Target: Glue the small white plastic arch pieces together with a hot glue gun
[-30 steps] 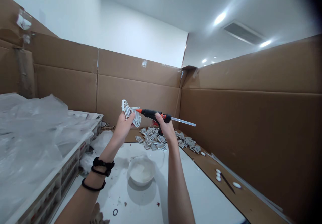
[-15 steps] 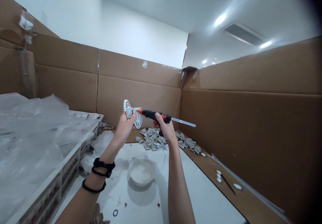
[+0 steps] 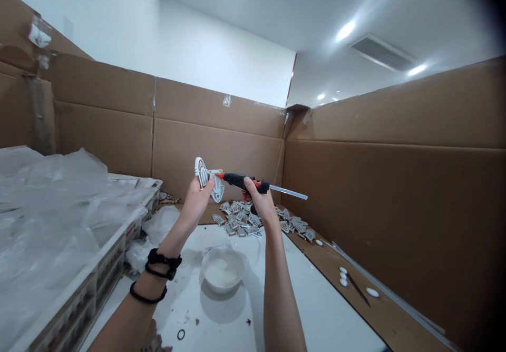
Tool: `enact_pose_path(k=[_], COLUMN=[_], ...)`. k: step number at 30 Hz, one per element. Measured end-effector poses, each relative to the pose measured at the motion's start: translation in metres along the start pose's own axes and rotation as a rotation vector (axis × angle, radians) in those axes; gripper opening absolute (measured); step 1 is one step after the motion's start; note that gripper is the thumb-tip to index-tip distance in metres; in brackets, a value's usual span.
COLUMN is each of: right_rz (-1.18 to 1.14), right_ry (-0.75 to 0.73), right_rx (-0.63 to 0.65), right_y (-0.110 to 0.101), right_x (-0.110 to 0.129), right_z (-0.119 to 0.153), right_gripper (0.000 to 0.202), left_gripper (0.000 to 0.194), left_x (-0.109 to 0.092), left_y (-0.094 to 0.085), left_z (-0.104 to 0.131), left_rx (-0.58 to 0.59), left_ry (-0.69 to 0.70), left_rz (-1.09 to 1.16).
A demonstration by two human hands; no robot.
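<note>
Raised above the table, my left hand [image 3: 196,199] is closed on a white ornamental piece [image 3: 202,173] with dark scroll patterning and angled parts. My right hand [image 3: 259,198] wraps round a black and orange hot glue gun [image 3: 237,179], pointing left. Its orange nozzle is at the piece, close to my left thumb; whether it touches I cannot tell. A clear glue stick [image 3: 289,191] juts out of the gun's back end. Below and behind the hands lies a heap of similar small grey-white pieces [image 3: 239,217].
A white bowl [image 3: 223,272] stands on the white table [image 3: 221,331]. At left, plastic sheeting [image 3: 51,199] covers a crate [image 3: 89,294]. Cardboard walls [image 3: 395,209] enclose the back and right. White oval pieces [image 3: 372,292], a thin dark tool [image 3: 359,289] and glue sticks [image 3: 395,304] lie along the right.
</note>
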State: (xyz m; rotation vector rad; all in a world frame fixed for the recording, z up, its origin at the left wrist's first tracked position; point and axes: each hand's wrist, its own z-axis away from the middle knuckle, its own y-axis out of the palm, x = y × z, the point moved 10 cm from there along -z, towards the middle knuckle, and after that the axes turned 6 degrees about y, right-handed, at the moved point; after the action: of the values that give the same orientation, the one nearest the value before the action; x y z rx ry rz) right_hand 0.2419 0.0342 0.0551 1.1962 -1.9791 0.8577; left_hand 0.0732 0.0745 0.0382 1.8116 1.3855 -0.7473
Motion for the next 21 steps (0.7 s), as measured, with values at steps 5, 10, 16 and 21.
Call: enact_pose_path(k=[5,10,16,21], right_rz=[0.020,0.022,0.017,0.040], right_ry=[-0.006,-0.016,-0.021,-0.006], right_rx=[-0.004,-0.004,-0.003,-0.034], right_y=[-0.0009,-0.0011,-0.0009,-0.0032], right_x=[0.0030,0.0023,0.0015,0.0025], right_z=[0.0013,0.0002,-0.0002,0.0004], right_gripper=[0.053,0.053,0.053,0.052], left_gripper=[0.036,0.037,0.039,0.042], left_x=[0.0015,0.0028,0.0052,0.0058], left_y=[-0.0012,-0.0007,0.0000,0.0007], left_z=[-0.0004,-0.0009,-0.0011,-0.0011], left_rx=[-0.014,-0.006,0.005,0.001], left_ry=[-0.009,-0.004,-0.009,-0.007], left_rz=[0.002,0.008,0.012,0.024])
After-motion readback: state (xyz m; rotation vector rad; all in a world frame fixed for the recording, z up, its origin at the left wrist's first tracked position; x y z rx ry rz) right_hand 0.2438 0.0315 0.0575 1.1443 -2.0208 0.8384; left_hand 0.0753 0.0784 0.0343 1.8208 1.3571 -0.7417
